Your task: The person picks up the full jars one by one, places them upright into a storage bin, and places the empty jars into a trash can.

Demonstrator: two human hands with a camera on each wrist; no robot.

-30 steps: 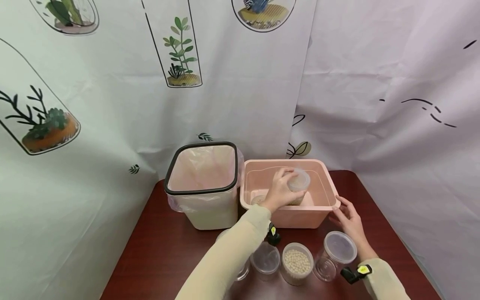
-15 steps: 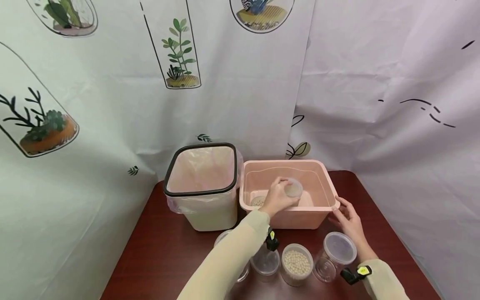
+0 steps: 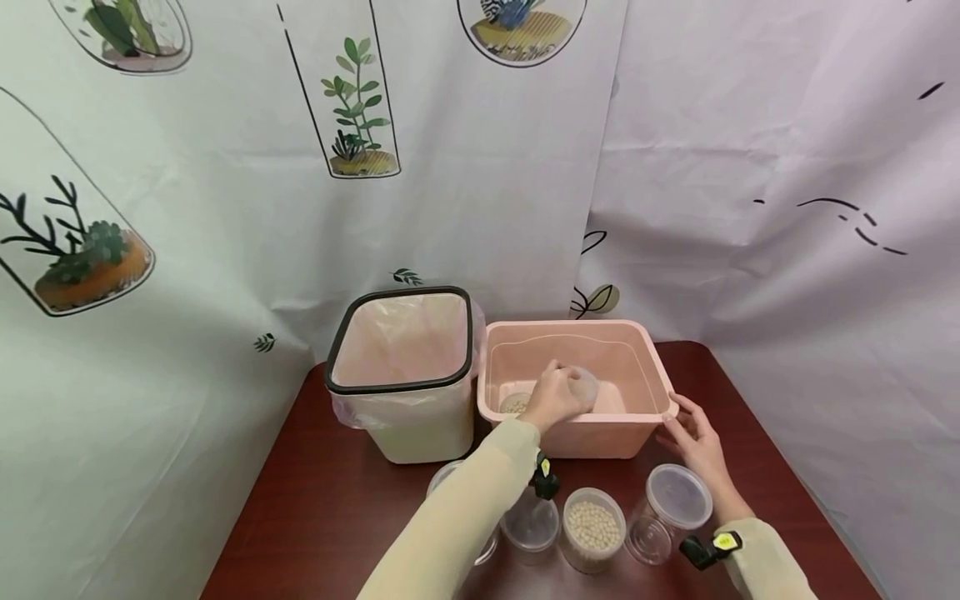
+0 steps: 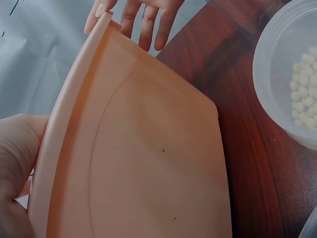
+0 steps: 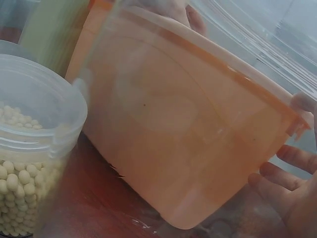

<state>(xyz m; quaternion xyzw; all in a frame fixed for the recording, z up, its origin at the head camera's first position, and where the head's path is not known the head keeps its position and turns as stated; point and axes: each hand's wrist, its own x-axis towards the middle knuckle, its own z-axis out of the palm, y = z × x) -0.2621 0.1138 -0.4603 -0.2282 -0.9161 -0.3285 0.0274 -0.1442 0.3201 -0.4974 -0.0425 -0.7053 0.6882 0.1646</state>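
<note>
My left hand (image 3: 557, 398) reaches down inside the pink basin (image 3: 622, 430) and grips a clear round jar with a translucent lid (image 3: 583, 387). The jar sits low behind the basin's front wall, its lower part hidden. To the left of that hand, a second container (image 3: 515, 404) with pale, bean-like pieces lies in the basin, partly covered by the wrist. At the basin's right front corner, my right hand (image 3: 696, 433) holds the rim. Its fingertips (image 5: 270, 171) lie along the outside wall, with one digit over the rim (image 4: 101, 10).
A bin (image 3: 427, 425) with a black rim and plastic liner stands left of the basin. Along the front are a jar of round cream-coloured pieces (image 3: 592, 527), a lidded jar (image 3: 678, 496) at right, a translucent-topped container (image 3: 531, 523) and another partly behind my left sleeve.
My left hand has lowered the lidded jar deeper into the basin and slightly leftward. The right hand stays at the basin's corner.
</note>
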